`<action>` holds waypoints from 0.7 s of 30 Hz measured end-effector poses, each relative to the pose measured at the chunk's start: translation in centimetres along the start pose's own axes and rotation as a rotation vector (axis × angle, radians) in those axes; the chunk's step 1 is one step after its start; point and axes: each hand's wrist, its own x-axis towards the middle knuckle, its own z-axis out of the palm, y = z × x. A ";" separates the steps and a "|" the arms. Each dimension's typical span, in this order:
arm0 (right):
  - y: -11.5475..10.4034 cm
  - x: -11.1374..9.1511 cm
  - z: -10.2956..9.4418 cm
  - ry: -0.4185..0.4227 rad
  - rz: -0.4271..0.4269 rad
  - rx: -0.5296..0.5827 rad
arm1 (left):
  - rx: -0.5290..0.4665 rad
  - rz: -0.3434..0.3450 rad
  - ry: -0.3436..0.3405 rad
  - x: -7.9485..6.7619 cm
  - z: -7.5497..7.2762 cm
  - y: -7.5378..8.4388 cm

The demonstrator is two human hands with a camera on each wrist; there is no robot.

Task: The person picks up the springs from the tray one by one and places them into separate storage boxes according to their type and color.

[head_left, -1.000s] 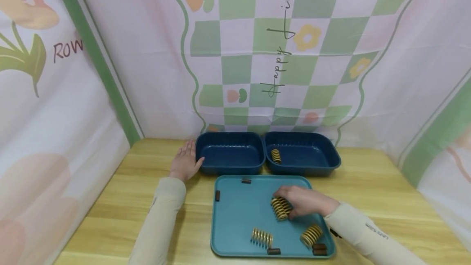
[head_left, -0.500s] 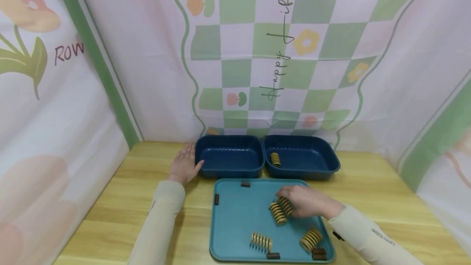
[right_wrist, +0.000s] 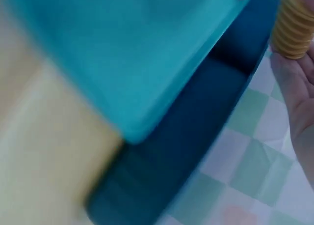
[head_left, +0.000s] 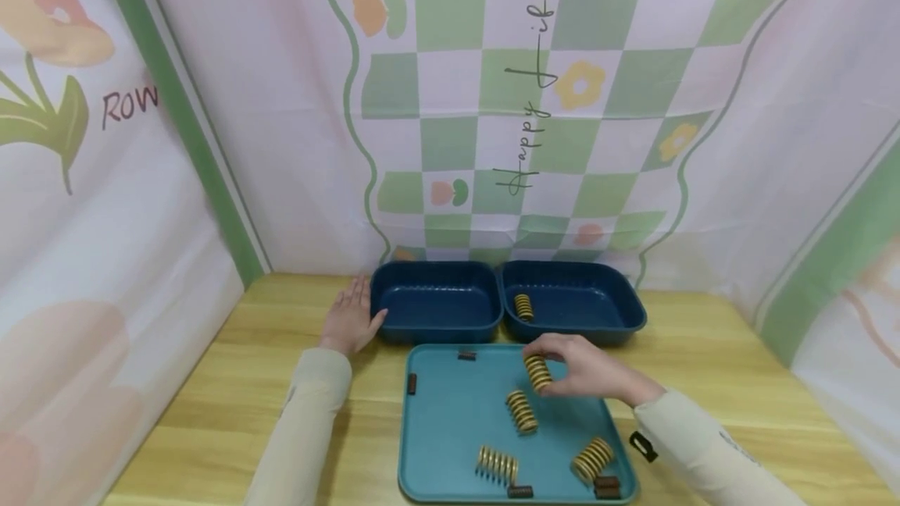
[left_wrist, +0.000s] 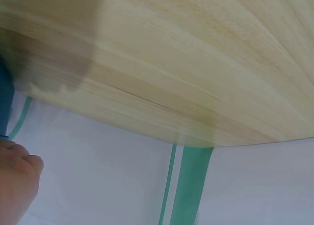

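In the head view my right hand (head_left: 580, 369) pinches a gold coil spring (head_left: 537, 373) between thumb and fingers, over the back right of the teal tray (head_left: 450, 420). The right wrist view also shows this spring (right_wrist: 293, 26) at the fingertips. Three more gold springs lie on the tray: one near the middle (head_left: 522, 412), one at the front (head_left: 497, 465) and one at the front right (head_left: 592, 461). My left hand (head_left: 350, 320) lies with extended fingers against the left side of the left blue bin (head_left: 436, 334), its thumb at the rim.
Behind the tray, the right blue bin (head_left: 573, 330) stands beside the left one and holds one gold spring (head_left: 523, 308). Several small brown springs, such as one at the tray's left edge (head_left: 412, 384), lie near the tray's rim. A printed curtain (head_left: 450, 139) hangs behind the table.
My right hand has lifted one gold spring away from its neighbour and moved it up toward the right bin. The neighbouring spring stays on the tray. My left hand keeps its place.
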 end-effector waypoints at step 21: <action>-2.1 1.4 -0.3 0.181 -0.241 0.949 | -0.027 0.010 0.005 -0.1 -0.1 0.0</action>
